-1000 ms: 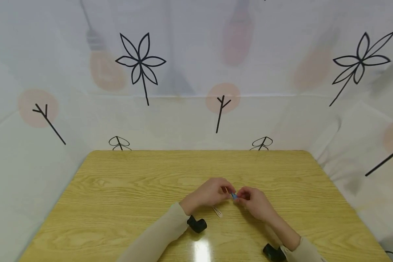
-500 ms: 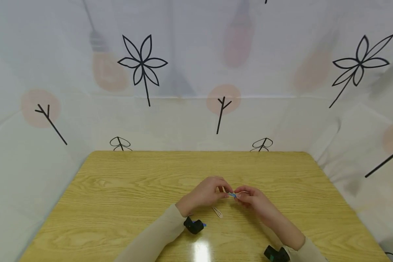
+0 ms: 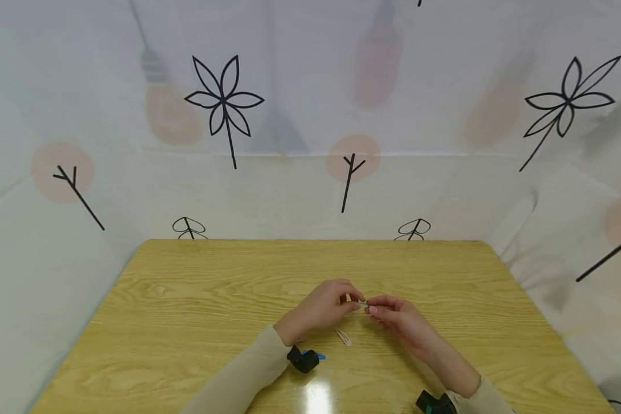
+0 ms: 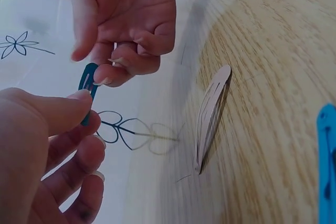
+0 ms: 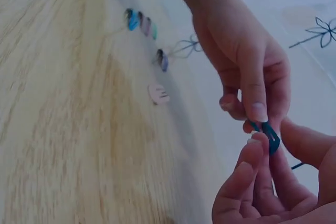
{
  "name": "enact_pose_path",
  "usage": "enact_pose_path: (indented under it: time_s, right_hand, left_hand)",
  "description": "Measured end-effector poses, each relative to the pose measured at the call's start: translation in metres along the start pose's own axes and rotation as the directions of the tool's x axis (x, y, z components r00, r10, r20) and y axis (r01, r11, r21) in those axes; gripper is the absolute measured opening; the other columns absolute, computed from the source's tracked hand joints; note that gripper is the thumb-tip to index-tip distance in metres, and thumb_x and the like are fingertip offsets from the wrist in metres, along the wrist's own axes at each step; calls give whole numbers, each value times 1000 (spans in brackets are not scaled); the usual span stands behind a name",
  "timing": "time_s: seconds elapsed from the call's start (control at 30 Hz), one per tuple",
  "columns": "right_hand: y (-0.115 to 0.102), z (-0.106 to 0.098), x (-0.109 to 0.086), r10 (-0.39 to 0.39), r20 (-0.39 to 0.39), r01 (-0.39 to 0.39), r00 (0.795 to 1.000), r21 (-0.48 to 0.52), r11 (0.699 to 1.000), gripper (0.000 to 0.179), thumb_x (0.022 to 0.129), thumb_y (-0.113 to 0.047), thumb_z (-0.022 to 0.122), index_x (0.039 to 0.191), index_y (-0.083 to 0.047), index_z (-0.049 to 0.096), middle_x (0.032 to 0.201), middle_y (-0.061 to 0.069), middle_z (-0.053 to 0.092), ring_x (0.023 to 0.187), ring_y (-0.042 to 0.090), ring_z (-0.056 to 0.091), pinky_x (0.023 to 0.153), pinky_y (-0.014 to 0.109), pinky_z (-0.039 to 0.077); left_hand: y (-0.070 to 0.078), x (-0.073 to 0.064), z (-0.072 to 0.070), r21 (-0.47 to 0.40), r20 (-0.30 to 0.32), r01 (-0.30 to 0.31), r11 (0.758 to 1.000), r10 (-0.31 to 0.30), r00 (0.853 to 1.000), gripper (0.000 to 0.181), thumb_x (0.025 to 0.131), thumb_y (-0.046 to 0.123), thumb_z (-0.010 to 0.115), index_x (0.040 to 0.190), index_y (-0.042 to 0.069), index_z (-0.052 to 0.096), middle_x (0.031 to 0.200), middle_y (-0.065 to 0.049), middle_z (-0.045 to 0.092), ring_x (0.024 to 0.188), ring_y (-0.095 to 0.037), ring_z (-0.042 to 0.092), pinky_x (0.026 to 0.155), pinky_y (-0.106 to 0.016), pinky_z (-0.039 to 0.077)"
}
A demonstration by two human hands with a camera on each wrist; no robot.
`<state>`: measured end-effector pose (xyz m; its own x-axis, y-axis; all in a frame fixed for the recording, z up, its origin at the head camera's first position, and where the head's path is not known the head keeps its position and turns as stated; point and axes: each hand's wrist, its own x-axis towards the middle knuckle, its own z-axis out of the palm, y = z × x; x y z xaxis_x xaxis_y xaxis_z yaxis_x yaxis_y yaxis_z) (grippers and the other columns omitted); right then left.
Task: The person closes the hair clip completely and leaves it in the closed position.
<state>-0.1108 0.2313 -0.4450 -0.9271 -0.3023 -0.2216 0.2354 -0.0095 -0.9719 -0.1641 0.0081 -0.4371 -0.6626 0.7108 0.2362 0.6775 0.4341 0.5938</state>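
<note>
Above the table a teal snap hair clip [image 4: 87,83] is held between both hands. My left hand [image 3: 323,302] pinches one end between thumb and index finger, its other fingers curled loosely below. The curled fingers of my right hand [image 3: 401,322] hold the far end, while its thumb stands apart from the clip in the left wrist view. A pale pink snap hair clip [image 4: 212,116] lies on the table beneath the hands. Near my left wrist lies a blue hair clip [image 4: 326,166], partly cut off in the left wrist view.
The wooden table [image 3: 227,270] has a patterned white cloth [image 3: 290,195] behind it and at its sides. Several more clips lie in a loose row in the right wrist view, among them a blue clip [image 5: 132,20] and a purple clip [image 5: 163,60].
Both hands have shifted slightly left, and the right hand has turned with its fingers extended further toward the left. The held clip now shows edge-on. More of the blue clip on the table shows.
</note>
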Motion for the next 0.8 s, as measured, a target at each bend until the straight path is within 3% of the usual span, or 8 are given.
enact_pose_path:
  time_s: [0.13,0.23,0.4,0.57,0.8]
  right_hand:
    - [-2,5,0,-62,-81,47,995,-169,985,34,99,-15,63,123,9,62,104,5,70,95,19,65,81,31,52]
    - [-4,9,0,-83,-143,49,986,-227,973,31,100,-16,62,119,9,65,102,9,71,94,25,66,81,34,53]
    - [-8,13,1,-76,-212,26,974,-230,973,23,101,-12,59,112,7,67,98,9,72,94,28,66,80,33,53]
    - [-10,15,-1,-92,-209,42,974,-231,972,21,101,-8,58,110,9,67,95,8,72,88,23,65,77,32,53]
    - [-9,16,-3,-100,-209,48,973,-242,969,20,100,-6,59,108,10,67,94,8,72,91,24,65,80,34,52]
  left_hand:
    - [1,-1,0,3,-10,16,1000,-16,1000,18,101,23,62,112,16,74,96,12,64,75,2,52,63,-15,44]
    - [0,-1,1,-34,-36,38,999,-39,999,19,101,26,61,109,15,75,91,13,64,69,1,51,61,-17,44]
    - [0,-2,4,-150,-62,72,986,-82,995,19,100,25,60,102,13,75,89,9,69,67,-2,56,59,-18,47]
    - [0,-2,5,-297,-42,87,951,-104,994,19,101,18,60,99,6,75,89,-4,72,70,-11,66,62,-21,52]
    - [0,-3,6,-379,-34,74,922,-94,995,16,100,11,60,98,4,74,83,-7,73,69,-5,67,69,-26,56]
